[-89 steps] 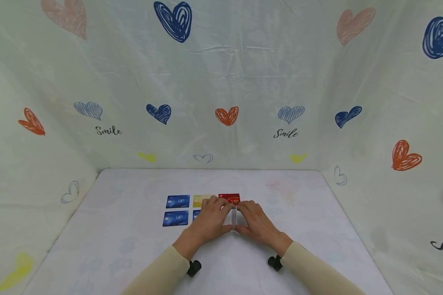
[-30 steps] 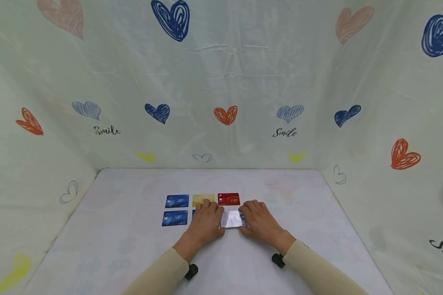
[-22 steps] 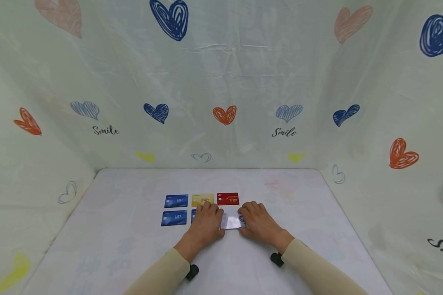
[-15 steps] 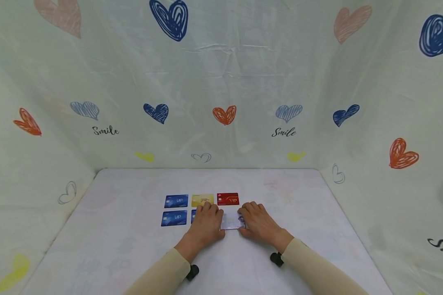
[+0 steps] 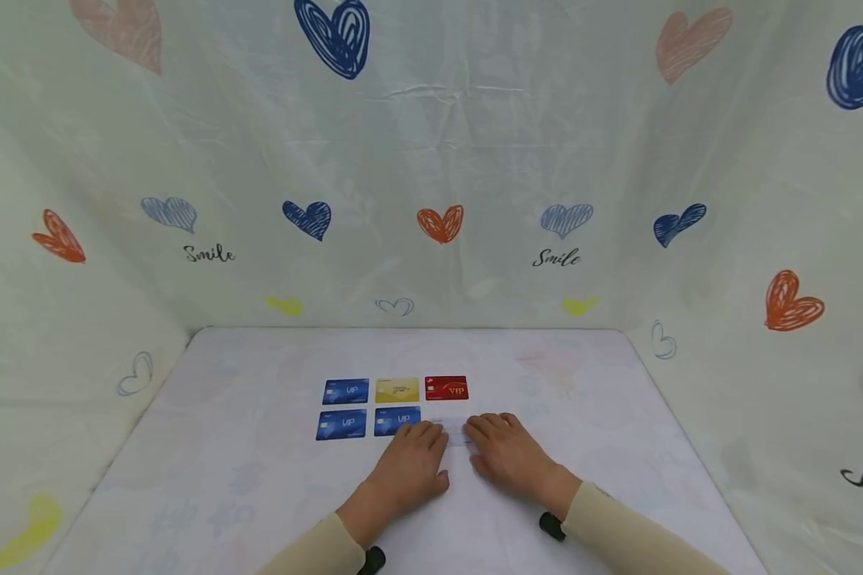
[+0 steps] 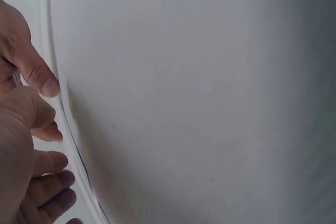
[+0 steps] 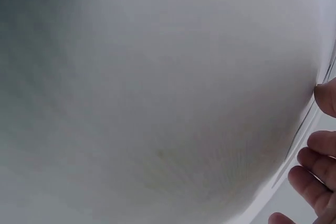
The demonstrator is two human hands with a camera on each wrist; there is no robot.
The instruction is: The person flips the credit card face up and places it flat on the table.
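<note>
Between my two hands lies a flat see-through card (image 5: 455,435), faint against the white table (image 5: 244,511) in the head view. My left hand (image 5: 411,469) has its fingertips at the card's left end, thumb apart from it. At the opposite end are the fingertips of my right hand (image 5: 512,455), its thumb also away from the card. A blue VIP card (image 5: 395,418) lies just beyond my left fingers, its near right corner overlapped by them. The left wrist view shows loosely bent left fingers (image 6: 50,184); the right wrist view has right fingers (image 7: 310,182) spread apart.
Another blue VIP card (image 5: 341,425) lies at the left of the near row. Behind are a blue card (image 5: 346,391), a yellow card (image 5: 397,390) and a red VIP card (image 5: 447,388). A heart-printed curtain (image 5: 496,160) stands behind the table.
Earlier the hands held a shiny piece upright, then tilted it down; now it lies flat. Both thumbs have let go and the hands have drawn nearer the body, uncovering more blue and yellow card.
</note>
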